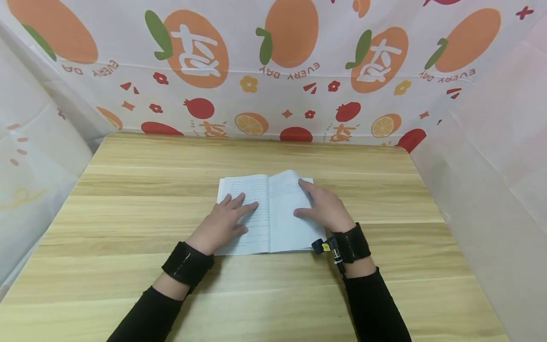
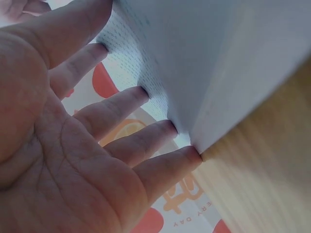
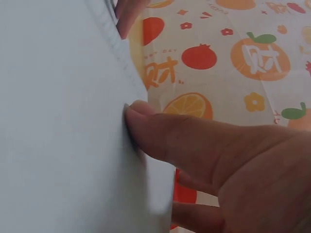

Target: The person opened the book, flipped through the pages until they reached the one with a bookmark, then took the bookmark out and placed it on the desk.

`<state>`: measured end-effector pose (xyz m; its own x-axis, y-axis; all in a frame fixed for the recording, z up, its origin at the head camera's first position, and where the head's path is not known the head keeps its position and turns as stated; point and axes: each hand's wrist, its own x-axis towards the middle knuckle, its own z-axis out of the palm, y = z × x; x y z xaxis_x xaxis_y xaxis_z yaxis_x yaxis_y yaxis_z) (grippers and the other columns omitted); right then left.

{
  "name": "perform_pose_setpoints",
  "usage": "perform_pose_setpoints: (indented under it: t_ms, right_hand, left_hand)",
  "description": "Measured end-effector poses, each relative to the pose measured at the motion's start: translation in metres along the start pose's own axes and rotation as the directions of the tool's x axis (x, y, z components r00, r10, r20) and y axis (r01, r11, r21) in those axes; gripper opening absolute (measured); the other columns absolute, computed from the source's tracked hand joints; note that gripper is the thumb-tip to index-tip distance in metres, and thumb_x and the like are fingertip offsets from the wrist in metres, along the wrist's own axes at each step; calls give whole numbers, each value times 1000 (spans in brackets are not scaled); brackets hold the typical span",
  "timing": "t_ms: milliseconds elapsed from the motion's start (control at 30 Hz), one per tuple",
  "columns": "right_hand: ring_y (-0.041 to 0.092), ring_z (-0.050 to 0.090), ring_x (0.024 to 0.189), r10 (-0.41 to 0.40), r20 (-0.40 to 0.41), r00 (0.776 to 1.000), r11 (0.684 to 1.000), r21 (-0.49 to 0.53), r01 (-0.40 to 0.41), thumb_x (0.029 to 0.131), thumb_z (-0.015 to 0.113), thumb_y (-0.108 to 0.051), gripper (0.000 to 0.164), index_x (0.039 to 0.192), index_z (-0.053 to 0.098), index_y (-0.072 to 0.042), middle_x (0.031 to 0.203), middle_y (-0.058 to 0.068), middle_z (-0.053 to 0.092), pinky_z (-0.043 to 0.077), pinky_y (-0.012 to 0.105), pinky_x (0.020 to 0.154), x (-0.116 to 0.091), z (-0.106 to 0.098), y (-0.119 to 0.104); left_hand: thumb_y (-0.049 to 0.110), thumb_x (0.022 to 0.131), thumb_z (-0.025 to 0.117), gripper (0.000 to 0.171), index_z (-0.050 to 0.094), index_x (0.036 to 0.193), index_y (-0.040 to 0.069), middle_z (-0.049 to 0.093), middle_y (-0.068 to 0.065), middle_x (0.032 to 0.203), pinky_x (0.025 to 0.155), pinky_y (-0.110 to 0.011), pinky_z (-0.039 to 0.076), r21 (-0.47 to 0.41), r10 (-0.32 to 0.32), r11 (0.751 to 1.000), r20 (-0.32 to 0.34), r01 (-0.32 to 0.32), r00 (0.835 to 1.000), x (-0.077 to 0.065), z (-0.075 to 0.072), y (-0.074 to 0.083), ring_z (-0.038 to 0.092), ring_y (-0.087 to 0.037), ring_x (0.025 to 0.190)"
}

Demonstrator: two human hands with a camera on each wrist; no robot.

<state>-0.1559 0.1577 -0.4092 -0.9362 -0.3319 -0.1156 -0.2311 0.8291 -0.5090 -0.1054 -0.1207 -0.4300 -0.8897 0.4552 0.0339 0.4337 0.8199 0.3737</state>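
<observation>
An open book [image 1: 290, 223] with thin white pages lies on the wooden table. Its left page [image 1: 256, 228] bears lines of small writing; the right page [image 1: 284, 232] looks mostly blank, with faint lines at the top. My left hand [image 1: 220, 223] rests on the left page with fingers spread and straight, the fingertips [image 2: 143, 92] touching paper. On the right page lies my right hand [image 1: 326, 209], thumb and index finger apart. Its thumb [image 3: 160, 131] touches the page, which bulges up near the outer edge. The page partly hides the other right fingers.
The wooden table [image 1: 128, 228] extends around the book on every side. Behind it hangs a white cloth [image 1: 273, 104] printed with oranges and flowers. Pale cloth sheets stand at left and right. Both wrists wear black straps [image 1: 188, 263]; a small camera [image 1: 329, 247] sits at the right one.
</observation>
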Motion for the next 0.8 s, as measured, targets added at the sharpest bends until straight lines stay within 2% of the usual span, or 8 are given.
perform_pose_setpoints:
  t_ms: [200,367,467,600,633,700,800]
  right_hand:
    - [21,32,133,-55,-46,997,998,5,56,78,77,-32,76,144,41,-18,145,2,40,31,45,105,-4,-7,-1]
    - [24,39,128,-58,-99,993,997,40,62,79,77,-27,68,139,47,-21,143,6,43,38,47,100,-8,-14,-4]
    - [26,42,125,-59,-125,990,996,61,67,79,77,-23,66,138,49,-22,146,8,38,42,47,96,-9,-18,-7]
    - [30,40,127,-66,-161,985,996,45,74,78,78,-19,71,141,45,-24,149,14,32,42,49,96,-8,-22,-11]
    - [30,47,119,-61,-164,985,996,55,71,78,78,-18,74,142,43,-26,142,17,41,45,48,91,-8,-22,-11]
    - [28,58,101,-59,-174,983,995,73,73,77,78,-17,82,146,36,-30,134,16,50,51,44,81,-8,-23,-12]
    - [19,59,68,-62,-171,983,990,118,83,77,79,-16,94,149,22,-36,114,12,62,51,35,60,-10,-22,-15]
  left_hand:
    - [19,79,77,63,52,137,17,38,-23,143,95,-68,30,-17,-4,1000,7,4,1000,-1,-3,1,28,-50,128]
    - [19,79,77,63,52,137,17,38,-23,143,94,-68,31,-6,-3,1000,8,3,1000,-3,-3,0,28,-51,128]
    - [19,79,77,63,52,137,18,38,-23,143,94,-68,31,-2,-6,1000,10,6,1000,-3,-2,-1,29,-51,127]
    - [20,79,76,63,52,137,18,38,-23,143,94,-69,31,-4,-6,1000,12,6,1000,-3,-2,-2,28,-51,128]
    - [20,80,76,62,52,137,18,38,-22,143,94,-69,30,-5,-6,1000,13,6,1000,-3,-2,-2,28,-50,128]
    - [20,80,76,62,52,137,19,38,-22,144,94,-69,30,-6,-4,1000,13,4,1000,-2,-2,-2,28,-50,128]
    - [20,80,76,62,52,137,18,38,-22,143,94,-69,30,-7,-1,1000,13,1,1000,-2,-2,-2,28,-50,128]
